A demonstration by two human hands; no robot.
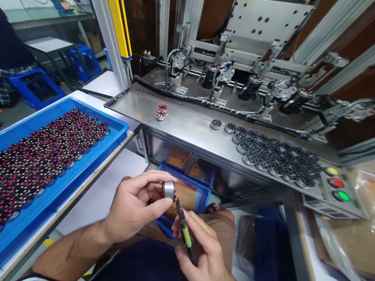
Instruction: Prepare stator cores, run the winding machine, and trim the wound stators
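Note:
My left hand (139, 204) pinches a small round motor stator (168, 189), with a silver metal ring and dark ends, between thumb and fingers. In my right hand (202, 253) are cutting pliers (186, 231) with black and green handles. The plier tips sit close beside the stator's lower right side, near thin copper-coloured wire ends. Whether the tips touch the wire I cannot tell. Both hands are above my lap, over a blue bin (203, 200) with brown material inside.
A blue tray (122, 130) on the left holds many wound stators. On the metal shelf (189, 129) are two copper-wound stators (161, 113) and a cluster of dark stators (274, 155). Behind stands a winding machine (263, 33); push buttons (343, 196) are at right. A person (0, 42) is far left.

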